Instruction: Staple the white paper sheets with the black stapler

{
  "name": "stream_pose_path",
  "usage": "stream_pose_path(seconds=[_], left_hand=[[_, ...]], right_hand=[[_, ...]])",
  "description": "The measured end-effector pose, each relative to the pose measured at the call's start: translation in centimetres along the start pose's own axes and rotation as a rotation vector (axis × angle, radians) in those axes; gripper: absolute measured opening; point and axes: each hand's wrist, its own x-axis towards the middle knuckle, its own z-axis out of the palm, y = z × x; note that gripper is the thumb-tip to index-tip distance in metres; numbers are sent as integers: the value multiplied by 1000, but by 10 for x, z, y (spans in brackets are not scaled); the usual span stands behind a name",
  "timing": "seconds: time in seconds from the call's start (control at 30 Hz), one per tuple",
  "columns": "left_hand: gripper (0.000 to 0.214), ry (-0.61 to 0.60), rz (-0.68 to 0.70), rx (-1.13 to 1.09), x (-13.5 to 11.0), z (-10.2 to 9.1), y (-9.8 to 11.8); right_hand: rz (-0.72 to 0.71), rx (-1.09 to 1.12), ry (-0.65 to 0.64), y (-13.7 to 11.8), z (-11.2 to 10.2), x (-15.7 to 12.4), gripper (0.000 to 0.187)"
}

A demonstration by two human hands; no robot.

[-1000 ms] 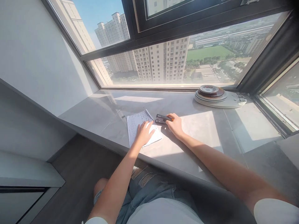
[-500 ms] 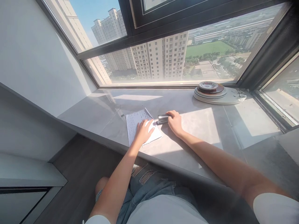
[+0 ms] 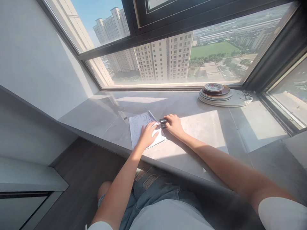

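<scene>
Left hand [image 3: 148,135] is flat on the paper [image 3: 139,126], fingers slightly spread and pointing away from the person, palm down, grasping nothing; looks like it's bracing the sheet against the ledge [image 3: 199,127]. Right hand [image 3: 174,124] is closed around a black stapler [image 3: 163,121], palm over its rear part, so only the front end shows, pointing at the left hand. Stapler sits just right of the left fingertips, at the right edge of the paper. Can't tell whether the sheet is actually between the stapler's jaws, or whether the right hand is pressing down; fingers cover that bit. Paper lies mostly under and to the left of the left hand, rows of dark marks showing beyond and left of the fingers, far right edge lifted in a narrow fold. Hands are close together, stapler bridging most of the gap. Stack of plates [image 3: 213,87] is well apart from both hands, beyond and to the right of the right one, small patterned plate on top; it rests on a pale oval board [image 3: 242,99] with a dark branch-like print. Dark window frame [image 3: 107,49] runs beyond both hands, tower blocks [image 3: 165,60] outside. Ripped jeans [image 3: 153,191] on the near side, below the hands. Sunlight falls across the ledge around the right hand.
</scene>
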Motion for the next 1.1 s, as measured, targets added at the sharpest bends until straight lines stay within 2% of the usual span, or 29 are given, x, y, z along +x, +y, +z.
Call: stream_pose_path(seconds=[0.13,0.33,0.73,1.1], left_hand=[[40,-22,70,-59,-1,-2,-2],[51,-112,138,-44,-2,-6,1],[53,-124,41,47,-3,-2,13],[51,-124,63,81,-3,-3,18]], right_hand=[[-3,-8,-2,-2,0,0,34],[24,9,-15,-4,-2,0,29],[30,-34,-21,-5,0,0,35],[28,-46,-29,-3,1,1,33]])
